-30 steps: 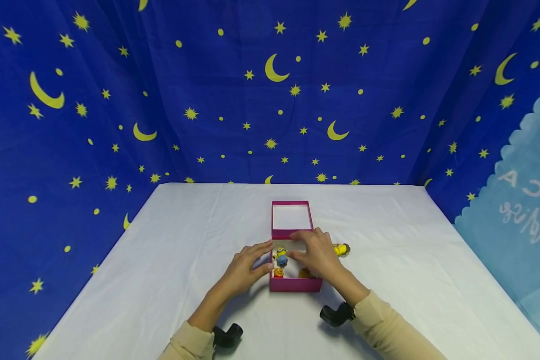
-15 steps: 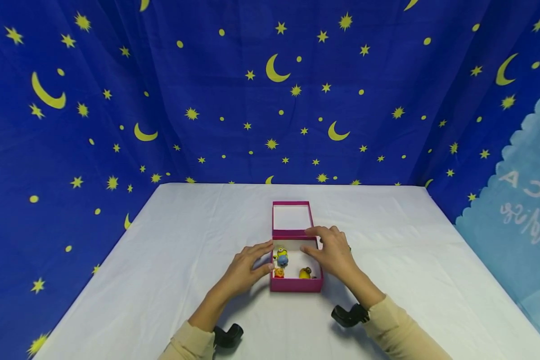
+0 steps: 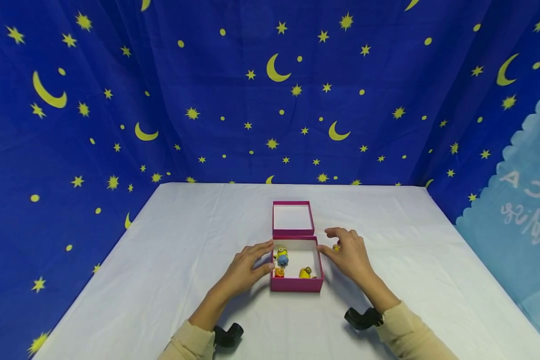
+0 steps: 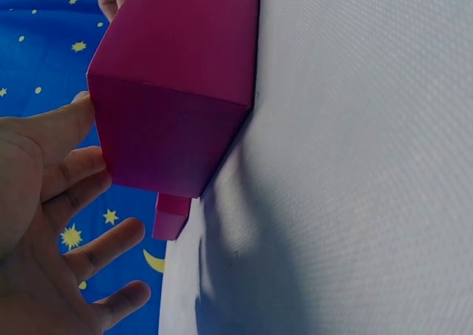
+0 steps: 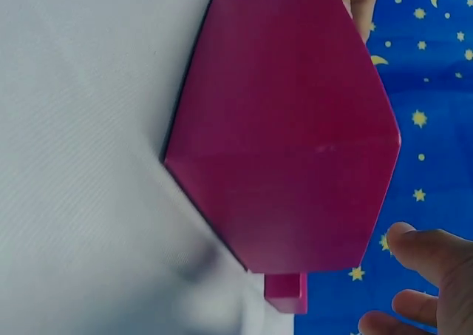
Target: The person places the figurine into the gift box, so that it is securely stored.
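Observation:
A magenta box (image 3: pixel 297 285) stands on the table with its inside showing. In it are a minion figurine (image 3: pixel 282 257) in blue at the left, a small orange-and-yellow figure (image 3: pixel 279 272) in the near left corner and a yellow minion figurine (image 3: pixel 305 273) near right. My left hand (image 3: pixel 245 270) rests its thumb and fingertips on the box's left wall, fingers spread in the left wrist view. To the right of the box hovers my right hand (image 3: pixel 348 255), fingers loosely bent. It partly hides another yellow figurine (image 3: pixel 336 247) on the table.
The magenta lid (image 3: pixel 292 232) lies inside-up directly behind the box. A white cloth (image 3: pixel 198 220) covers the table. A blue star-and-moon curtain (image 3: pixel 234 90) hangs behind and at the sides, with a light blue panel (image 3: pixel 522 220) at the right.
My right hand has drawn back from inside the box to the right, over the figurine outside. The yellow minion figurine in the near right is uncovered. My left hand stays put.

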### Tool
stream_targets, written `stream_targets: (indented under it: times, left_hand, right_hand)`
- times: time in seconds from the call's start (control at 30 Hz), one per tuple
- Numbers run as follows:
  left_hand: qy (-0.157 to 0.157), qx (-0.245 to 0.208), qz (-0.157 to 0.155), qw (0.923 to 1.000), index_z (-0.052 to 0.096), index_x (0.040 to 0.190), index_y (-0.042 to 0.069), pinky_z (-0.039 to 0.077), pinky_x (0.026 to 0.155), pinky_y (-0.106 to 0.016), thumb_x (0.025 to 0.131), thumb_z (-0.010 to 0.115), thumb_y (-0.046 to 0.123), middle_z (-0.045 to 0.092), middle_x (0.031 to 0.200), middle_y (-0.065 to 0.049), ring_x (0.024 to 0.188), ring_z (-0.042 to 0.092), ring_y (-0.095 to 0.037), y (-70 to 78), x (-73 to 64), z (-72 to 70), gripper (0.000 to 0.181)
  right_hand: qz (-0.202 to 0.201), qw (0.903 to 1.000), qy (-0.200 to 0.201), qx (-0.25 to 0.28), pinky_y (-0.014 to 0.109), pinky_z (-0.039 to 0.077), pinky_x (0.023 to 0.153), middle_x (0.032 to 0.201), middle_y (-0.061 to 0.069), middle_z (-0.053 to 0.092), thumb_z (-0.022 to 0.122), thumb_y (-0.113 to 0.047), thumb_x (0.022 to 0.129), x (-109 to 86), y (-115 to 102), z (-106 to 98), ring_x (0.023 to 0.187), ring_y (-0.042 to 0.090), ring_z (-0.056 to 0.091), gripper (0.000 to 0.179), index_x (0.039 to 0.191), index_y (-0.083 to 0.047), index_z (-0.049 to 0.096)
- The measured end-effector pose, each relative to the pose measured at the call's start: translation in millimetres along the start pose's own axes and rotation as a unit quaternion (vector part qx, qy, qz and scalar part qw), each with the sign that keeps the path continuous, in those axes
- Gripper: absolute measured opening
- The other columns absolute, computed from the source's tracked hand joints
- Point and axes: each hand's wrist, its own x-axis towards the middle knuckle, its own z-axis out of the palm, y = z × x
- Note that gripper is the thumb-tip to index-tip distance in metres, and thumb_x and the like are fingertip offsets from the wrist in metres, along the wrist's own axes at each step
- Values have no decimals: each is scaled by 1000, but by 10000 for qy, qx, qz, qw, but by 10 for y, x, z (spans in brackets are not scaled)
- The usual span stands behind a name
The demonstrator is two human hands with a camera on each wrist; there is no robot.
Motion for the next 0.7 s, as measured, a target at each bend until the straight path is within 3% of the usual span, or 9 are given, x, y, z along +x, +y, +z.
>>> stream_targets:
  times: [0.23, 0.5, 0.7]
  left_hand:
    - [151, 145, 166, 9996, 53, 134, 8, 34, 99, -57, 89, 64, 25, 50, 143, -3, 128, 48, -34, 0, 0, 4, 50]
    - [112, 120, 98, 9998, 52, 135, 8, 31, 102, -59, 90, 63, 26, 49, 144, -2, 132, 43, -36, 2, -1, 9, 50]
    - [150, 151, 116, 9997, 52, 135, 10, 34, 99, -55, 90, 63, 26, 49, 144, -1, 127, 48, -32, -8, 3, 18, 49]
  right_hand:
    - [284, 9995, 6, -100, 38, 34, 77, 105, 14, 69, 78, -31, 76, -31, 114, -16, 84, 25, 52, 48, 114, -5, 63]
    - [607, 9978, -80, -260, 42, 35, 76, 106, 17, 69, 76, -33, 77, -43, 259, -16, 88, 30, 53, 51, 115, -2, 61]
    - [786, 9960, -184, -376, 43, 36, 78, 109, 18, 68, 76, -34, 78, -49, 351, -7, 86, 30, 52, 54, 117, -1, 61]
